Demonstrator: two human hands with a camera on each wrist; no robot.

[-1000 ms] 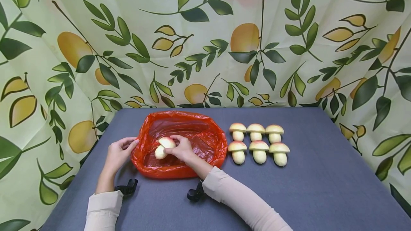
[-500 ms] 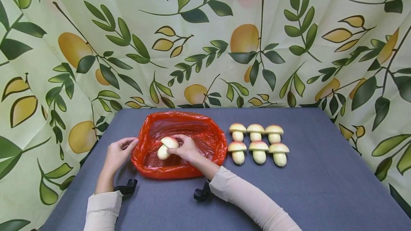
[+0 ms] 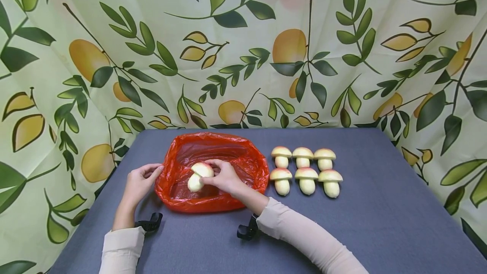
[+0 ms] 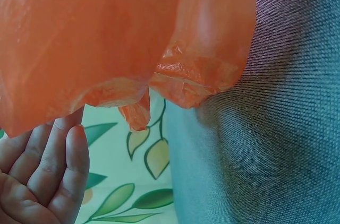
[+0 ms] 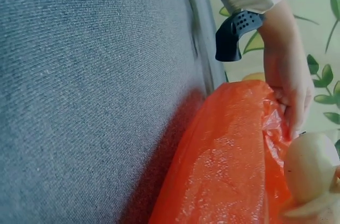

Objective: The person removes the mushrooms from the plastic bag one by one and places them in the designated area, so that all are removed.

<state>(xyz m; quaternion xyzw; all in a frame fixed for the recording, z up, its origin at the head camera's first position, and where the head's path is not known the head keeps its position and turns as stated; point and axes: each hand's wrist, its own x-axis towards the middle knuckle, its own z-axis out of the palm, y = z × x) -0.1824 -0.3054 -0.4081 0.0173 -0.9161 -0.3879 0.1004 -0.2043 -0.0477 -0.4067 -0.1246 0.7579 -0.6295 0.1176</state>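
Note:
A red plastic bag [image 3: 190,206] lies with its mouth spread wide at the left of the table. My right hand [image 3: 226,176] holds a toy mushroom [image 3: 201,170] over the bag's opening, pinched between thumb and fingers, its pale stem pointing down and left. The right wrist view shows this mushroom [image 5: 311,165] close up beside the bag's wall. At the bag's left rim, my left hand [image 3: 138,183] pinches the edge between thumb and fingertips. In the left wrist view, the bag [image 4: 90,33] partly hides the left hand's fingers [image 4: 50,163].
Several more toy mushrooms stand in two rows right of the bag, among them a back one [image 3: 303,155] and a front one [image 3: 331,181]. A grey-blue cloth [image 3: 380,223] covers the table. Behind hangs a leaf-and-fruit patterned curtain [image 3: 243,75].
My right hand has shifted slightly to the right with the mushroom, which stays over the bag's opening. The left hand has kept its place at the rim.

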